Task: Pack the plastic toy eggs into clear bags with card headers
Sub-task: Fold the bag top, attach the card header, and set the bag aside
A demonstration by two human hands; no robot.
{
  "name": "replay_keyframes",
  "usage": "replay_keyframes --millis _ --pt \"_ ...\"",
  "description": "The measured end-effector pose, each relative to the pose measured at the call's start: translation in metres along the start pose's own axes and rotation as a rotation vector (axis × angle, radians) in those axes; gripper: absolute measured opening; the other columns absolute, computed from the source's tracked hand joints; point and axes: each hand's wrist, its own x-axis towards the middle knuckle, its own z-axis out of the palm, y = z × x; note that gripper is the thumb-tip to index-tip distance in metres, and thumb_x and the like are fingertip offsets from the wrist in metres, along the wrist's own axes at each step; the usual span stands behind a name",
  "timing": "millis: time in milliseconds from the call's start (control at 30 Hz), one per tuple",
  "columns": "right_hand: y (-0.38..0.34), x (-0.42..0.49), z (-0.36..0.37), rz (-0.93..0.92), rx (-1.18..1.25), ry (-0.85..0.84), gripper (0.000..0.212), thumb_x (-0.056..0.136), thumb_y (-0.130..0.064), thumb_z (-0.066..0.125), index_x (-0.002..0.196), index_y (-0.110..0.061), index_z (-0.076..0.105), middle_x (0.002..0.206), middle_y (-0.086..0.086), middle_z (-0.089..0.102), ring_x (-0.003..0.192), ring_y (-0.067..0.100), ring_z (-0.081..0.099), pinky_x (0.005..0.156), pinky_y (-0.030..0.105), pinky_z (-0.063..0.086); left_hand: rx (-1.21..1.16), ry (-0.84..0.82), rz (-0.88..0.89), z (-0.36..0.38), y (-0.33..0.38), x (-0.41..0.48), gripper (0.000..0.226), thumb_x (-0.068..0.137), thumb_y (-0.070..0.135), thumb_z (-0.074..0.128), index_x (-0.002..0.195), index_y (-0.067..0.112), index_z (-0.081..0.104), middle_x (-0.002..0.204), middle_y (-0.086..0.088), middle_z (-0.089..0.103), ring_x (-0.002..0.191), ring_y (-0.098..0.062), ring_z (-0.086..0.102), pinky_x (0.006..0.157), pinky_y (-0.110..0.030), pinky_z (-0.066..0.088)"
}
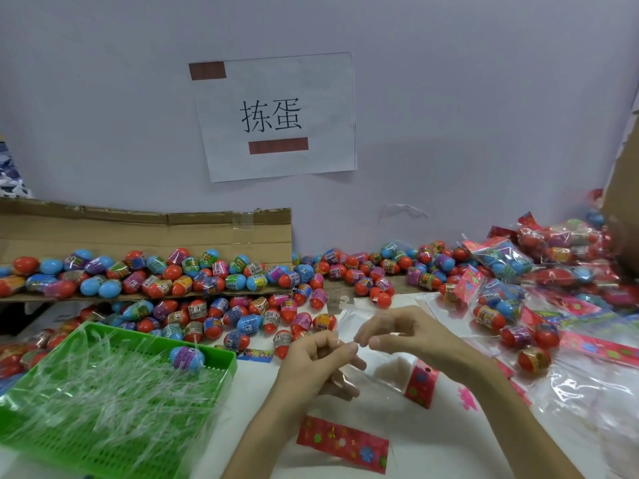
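Observation:
A clear bag (387, 371) with a red flowered card header (421, 383) hangs between my hands above the white table. My left hand (316, 361) pinches one edge of the bag's mouth, and my right hand (404, 335) pinches the opposite edge close by. The bag looks empty. Another bag with a red card header (342, 444) lies flat on the table below my hands. Loose plastic toy eggs (242, 319), red, blue and purple with printed wraps, are heaped just beyond my hands.
A green mesh basket (103, 409) full of clear plastic strips sits at the left, with one egg (188, 356) on its rim. More eggs lie on a flattened cardboard box (145, 233). Packed bags (553, 264) pile up at the right. A paper sign (276, 115) hangs on the wall.

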Motion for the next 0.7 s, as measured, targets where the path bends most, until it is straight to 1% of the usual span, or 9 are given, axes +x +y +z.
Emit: replay_keyframes --millis 67,133,200,267,333,400,467,600,700 --pt "-0.001 -0.001 -0.002 0.013 -0.071 -0.012 0.014 0.078 -0.038 0.070 0.086 -0.035 0.081 0.104 -0.009 0.076 0.102 0.017 0.067 0.096 0.044 0.054 -0.018 -0.007 -0.002 0.000 0.000 0.000 0.047 0.080 0.044 0.078 0.096 0.001 0.067 0.099 -0.012 0.079 0.061 -0.022 0.071 0.060 -0.032 0.059" --pt "-0.004 -0.003 -0.002 -0.007 -0.032 -0.052 0.016 0.079 -0.027 0.068 0.083 -0.035 0.081 0.106 -0.007 0.076 0.104 0.016 0.067 0.097 0.043 0.053 -0.047 -0.021 -0.024 0.002 0.000 0.001 0.050 0.080 0.050 0.075 0.095 0.003 0.069 0.103 -0.012 0.078 0.065 -0.022 0.071 0.064 -0.032 0.059" --pt "-0.006 -0.006 -0.002 -0.052 0.060 -0.061 0.015 0.080 -0.023 0.069 0.083 -0.031 0.082 0.112 -0.005 0.075 0.113 0.013 0.065 0.097 0.041 0.051 -0.150 -0.062 -0.073 0.004 0.000 0.002 0.054 0.085 0.058 0.065 0.099 0.006 0.072 0.113 -0.012 0.077 0.082 -0.027 0.075 0.074 -0.037 0.060" --pt "-0.006 -0.006 -0.002 -0.085 0.131 -0.029 0.014 0.078 -0.026 0.070 0.085 -0.029 0.082 0.123 -0.009 0.072 0.124 0.009 0.060 0.105 0.041 0.042 -0.307 -0.139 -0.141 0.003 0.000 0.004 0.068 0.090 0.068 0.053 0.115 0.006 0.072 0.126 -0.014 0.072 0.109 -0.035 0.073 0.093 -0.048 0.058" --pt "-0.002 -0.004 -0.003 -0.098 0.166 -0.018 0.017 0.080 -0.025 0.069 0.091 -0.025 0.083 0.133 -0.011 0.066 0.132 0.008 0.053 0.113 0.049 0.034 -0.390 -0.235 -0.181 0.002 -0.001 0.003 0.082 0.092 0.076 0.045 0.137 0.009 0.062 0.137 -0.018 0.066 0.124 -0.041 0.064 0.109 -0.056 0.047" --pt "0.001 -0.003 -0.003 -0.122 0.186 -0.066 0.021 0.087 -0.019 0.065 0.098 -0.023 0.082 0.141 -0.012 0.061 0.136 0.008 0.050 0.114 0.052 0.032 -0.397 -0.306 -0.208 0.002 0.000 0.000 0.083 0.089 0.078 0.041 0.146 0.019 0.056 0.143 -0.019 0.061 0.131 -0.041 0.059 0.117 -0.060 0.037" --pt "0.001 -0.002 0.001 -0.156 0.200 -0.147 0.029 0.092 -0.012 0.059 0.107 -0.024 0.081 0.148 -0.012 0.055 0.140 0.006 0.046 0.109 0.044 0.031 -0.392 -0.346 -0.218 0.003 -0.001 -0.002 0.078 0.091 0.077 0.040 0.147 0.025 0.056 0.146 -0.020 0.058 0.135 -0.042 0.055 0.120 -0.062 0.032" --pt "-0.001 -0.001 0.005 -0.171 0.201 -0.178 0.035 0.095 -0.021 0.058 0.126 -0.027 0.073 0.158 -0.020 0.040 0.147 0.000 0.032 0.109 0.039 0.024 -0.379 -0.384 -0.196 0.000 0.005 -0.003 0.083 0.090 0.076 0.053 0.153 0.022 0.047 0.142 -0.025 0.058 0.138 -0.046 0.050 0.122 -0.060 0.028" --pt "-0.005 -0.001 0.006 -0.116 0.159 -0.121 0.036 0.086 -0.031 0.063 0.119 -0.038 0.075 0.149 -0.028 0.048 0.138 -0.007 0.040 0.111 0.035 0.028 -0.457 -0.417 -0.186 0.001 0.012 -0.001 0.098 0.073 0.075 0.074 0.151 0.020 0.051 0.126 -0.022 0.061 0.131 -0.049 0.054 0.114 -0.056 0.040"
